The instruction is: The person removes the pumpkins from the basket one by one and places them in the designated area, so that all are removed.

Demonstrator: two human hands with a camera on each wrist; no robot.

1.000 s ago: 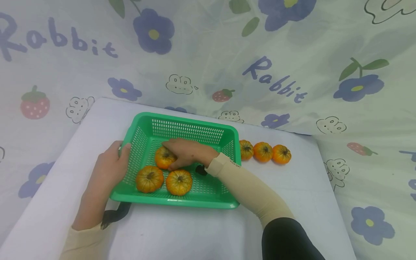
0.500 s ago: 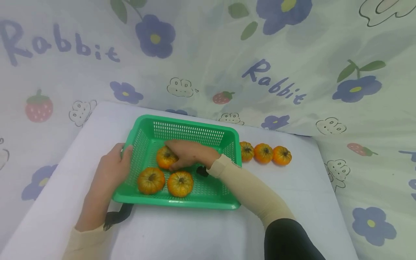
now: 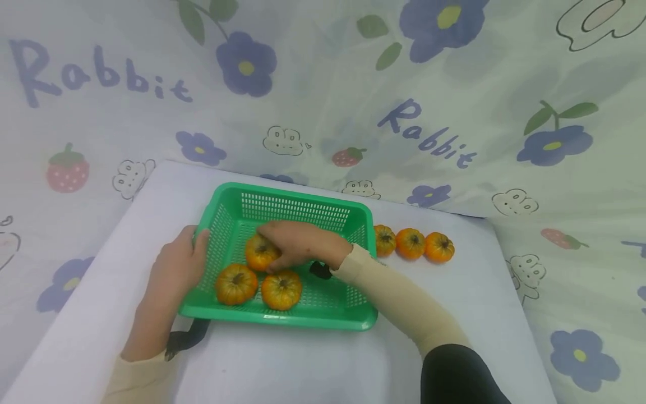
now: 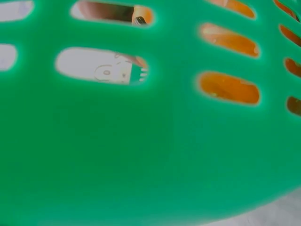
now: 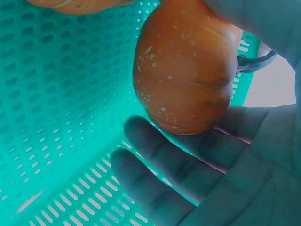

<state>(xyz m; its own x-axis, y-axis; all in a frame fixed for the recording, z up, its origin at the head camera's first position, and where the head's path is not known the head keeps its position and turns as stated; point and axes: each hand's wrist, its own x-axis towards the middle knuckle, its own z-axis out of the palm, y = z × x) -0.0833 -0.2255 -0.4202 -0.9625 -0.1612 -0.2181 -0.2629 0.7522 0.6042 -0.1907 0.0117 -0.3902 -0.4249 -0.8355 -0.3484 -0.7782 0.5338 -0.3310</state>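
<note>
In the head view a green plastic basket (image 3: 323, 320) with slotted walls stands on the white-covered table. My left hand (image 3: 176, 264) grips its left side, the thumb by the rim and the other fingers hidden outside. Inside, my right hand (image 3: 300, 244) holds a small orange pumpkin (image 3: 259, 252) between thumb and fingers. Two more small pumpkins, one at the front left (image 3: 236, 284) and one beside it (image 3: 281, 290), sit in the basket. From the right wrist, the held pumpkin (image 5: 188, 70) shows its stem towards the palm. The basket's wall (image 4: 117, 141) fills the left wrist view.
Just outside the basket's right wall, three small pumpkins stand in a row: one partly behind the rim (image 3: 385, 241), a middle one (image 3: 410, 244) and a right one (image 3: 439, 247). A printed cloth (image 3: 323, 84) hangs behind and around the table (image 3: 479, 314).
The head view has shifted slightly, so everything appears a little lower and further right. Both hands keep their holds, and the pumpkins stay in the same places relative to the basket.
</note>
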